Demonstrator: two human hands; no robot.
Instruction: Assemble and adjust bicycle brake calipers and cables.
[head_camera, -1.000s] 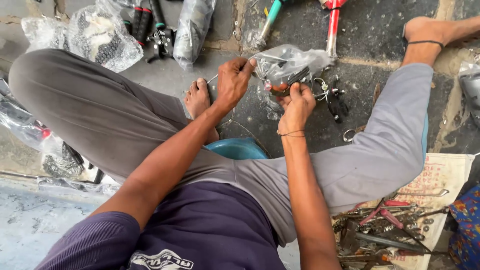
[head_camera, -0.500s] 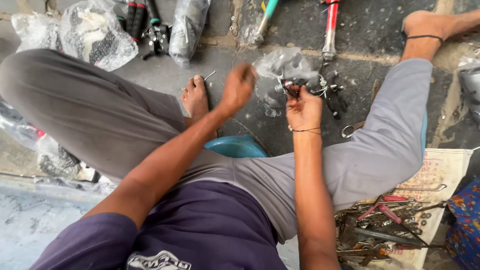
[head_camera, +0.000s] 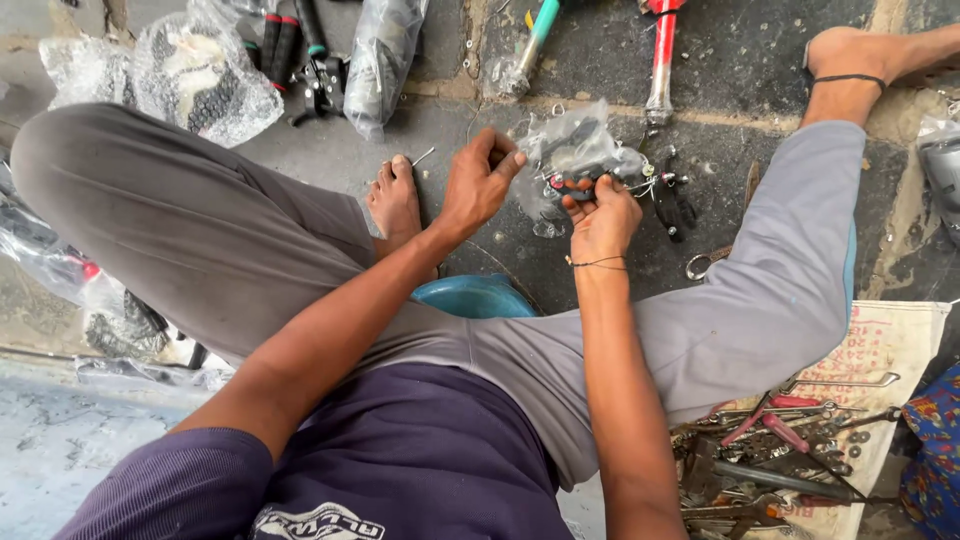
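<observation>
Your right hand (head_camera: 603, 215) grips a crinkled clear plastic bag (head_camera: 572, 150) of dark metal parts; your left hand (head_camera: 478, 180) hovers beside it, fingers loosely curled on nothing.

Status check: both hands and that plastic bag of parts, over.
Right hand gripping clear plastic bag of metal parts. Left hand loosely curled beside bag, contents not discernible. Black brake levers lie on the floor just right of bag.

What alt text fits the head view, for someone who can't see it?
A person seated on a stone floor grips a clear plastic bag of dark metal parts with the right hand, the left hand beside it, fingers curled. More bagged parts and hand tools lie around.
</observation>
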